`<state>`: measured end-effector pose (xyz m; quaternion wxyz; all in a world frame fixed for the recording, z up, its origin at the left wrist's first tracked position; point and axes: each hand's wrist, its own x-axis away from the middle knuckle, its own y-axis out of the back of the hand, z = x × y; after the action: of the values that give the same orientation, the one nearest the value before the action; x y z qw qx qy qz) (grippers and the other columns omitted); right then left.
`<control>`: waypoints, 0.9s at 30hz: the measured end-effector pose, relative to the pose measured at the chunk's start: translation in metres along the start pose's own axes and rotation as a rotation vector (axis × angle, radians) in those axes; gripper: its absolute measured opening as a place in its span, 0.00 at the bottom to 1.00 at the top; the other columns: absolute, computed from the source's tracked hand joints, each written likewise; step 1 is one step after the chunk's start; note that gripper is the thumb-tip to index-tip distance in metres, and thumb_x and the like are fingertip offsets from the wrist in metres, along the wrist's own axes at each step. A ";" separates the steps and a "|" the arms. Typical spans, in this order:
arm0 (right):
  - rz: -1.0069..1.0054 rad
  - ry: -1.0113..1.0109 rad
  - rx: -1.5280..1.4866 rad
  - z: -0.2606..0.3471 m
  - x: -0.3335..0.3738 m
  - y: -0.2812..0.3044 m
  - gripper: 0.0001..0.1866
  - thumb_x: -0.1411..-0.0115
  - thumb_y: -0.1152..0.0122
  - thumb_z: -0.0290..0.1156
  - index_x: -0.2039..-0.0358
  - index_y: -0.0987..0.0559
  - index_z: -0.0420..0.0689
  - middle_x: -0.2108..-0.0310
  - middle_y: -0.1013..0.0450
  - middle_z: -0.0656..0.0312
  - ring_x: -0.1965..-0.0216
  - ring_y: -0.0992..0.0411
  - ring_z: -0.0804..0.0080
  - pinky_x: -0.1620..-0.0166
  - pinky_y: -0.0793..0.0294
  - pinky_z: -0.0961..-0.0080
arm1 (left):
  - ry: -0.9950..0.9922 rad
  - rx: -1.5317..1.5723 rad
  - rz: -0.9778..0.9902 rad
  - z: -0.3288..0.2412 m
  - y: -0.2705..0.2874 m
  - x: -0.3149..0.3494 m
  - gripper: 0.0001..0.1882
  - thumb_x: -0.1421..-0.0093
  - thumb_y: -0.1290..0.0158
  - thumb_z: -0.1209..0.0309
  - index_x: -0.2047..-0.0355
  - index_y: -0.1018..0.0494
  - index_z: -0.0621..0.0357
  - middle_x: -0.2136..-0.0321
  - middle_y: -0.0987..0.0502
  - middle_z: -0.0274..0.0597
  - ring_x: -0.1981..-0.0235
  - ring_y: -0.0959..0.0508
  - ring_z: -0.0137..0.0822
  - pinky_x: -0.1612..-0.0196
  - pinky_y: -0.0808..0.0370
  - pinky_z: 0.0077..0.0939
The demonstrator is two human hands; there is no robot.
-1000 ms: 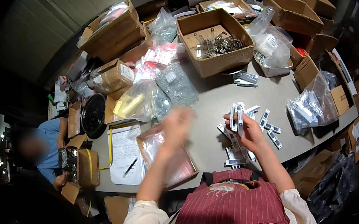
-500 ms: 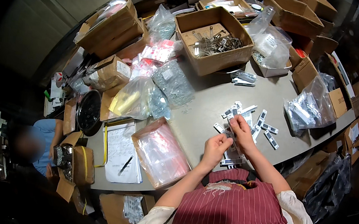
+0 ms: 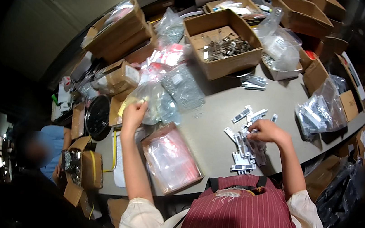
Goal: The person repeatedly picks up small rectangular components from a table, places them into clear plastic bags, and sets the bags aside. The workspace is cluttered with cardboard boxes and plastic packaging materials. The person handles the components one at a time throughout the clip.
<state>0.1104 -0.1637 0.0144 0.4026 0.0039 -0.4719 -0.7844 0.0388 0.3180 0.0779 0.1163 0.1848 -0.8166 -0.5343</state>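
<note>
My left hand point(image 3: 133, 115) is stretched out to the left, its fingers curled at the edge of a clear plastic bag point(image 3: 153, 103) with yellow contents. Whatever its fingertips hold is hidden. Over a loose pile of small flat grey-and-white pieces point(image 3: 244, 154) is my right hand point(image 3: 268, 132), fingers bent and pressed together. Its fingertips touch or hover just above the pile, and I cannot make out what is between them. Between my arms, an open carton point(image 3: 200, 178) holds clear and pink plastic bags.
Farther back stands a cardboard box point(image 3: 224, 71) of metal parts. Filled plastic bags point(image 3: 183, 87) lie left of it, and another bag of pieces point(image 3: 320, 113) lies at the right. At the far left, a person in a blue sleeve point(image 3: 54, 139) is beside an open box point(image 3: 93, 171).
My hands were together over the pile and have parted. The left has swung far left to the plastic bag, above the papers. The right has moved slightly right, staying over the pile.
</note>
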 end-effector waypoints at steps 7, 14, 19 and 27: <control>-0.940 -0.054 0.277 -0.076 -0.110 0.046 0.21 0.52 0.31 0.31 0.56 0.23 0.43 0.56 0.27 0.55 0.50 0.29 0.54 0.47 0.31 0.57 | -0.207 0.337 -0.488 -0.064 -0.022 0.014 0.15 0.34 0.48 0.65 0.67 0.19 0.65 0.73 0.19 0.50 0.70 0.19 0.46 0.62 0.25 0.35; -0.713 -0.143 0.230 -0.096 -0.136 0.018 0.29 0.53 0.27 0.45 0.58 0.27 0.39 0.63 0.26 0.47 0.61 0.26 0.48 0.57 0.27 0.54 | -0.613 0.486 -0.540 -0.115 -0.054 0.064 0.06 0.37 0.47 0.76 0.70 0.21 0.62 0.68 0.18 0.46 0.64 0.19 0.42 0.60 0.23 0.33; -0.616 -0.237 -0.253 -0.058 -0.093 -0.008 0.28 0.52 0.31 0.50 0.62 0.27 0.39 0.68 0.23 0.45 0.64 0.23 0.45 0.58 0.26 0.55 | -0.304 0.757 -0.164 -0.136 -0.130 0.094 0.07 0.35 0.45 0.72 0.62 0.22 0.63 0.70 0.18 0.45 0.66 0.19 0.37 0.60 0.23 0.31; -0.560 0.122 -0.139 0.035 -0.035 -0.019 0.21 0.47 0.34 0.39 0.61 0.30 0.38 0.65 0.27 0.44 0.63 0.27 0.39 0.61 0.27 0.52 | 0.061 1.097 0.432 -0.193 -0.171 0.085 0.11 0.35 0.41 0.67 0.63 0.26 0.64 0.75 0.20 0.38 0.75 0.23 0.23 0.73 0.28 0.17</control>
<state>0.1087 -0.1107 0.0063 0.1973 0.1535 -0.3726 -0.8937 0.0670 0.0599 -0.0020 0.1334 0.0628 -0.9890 0.0076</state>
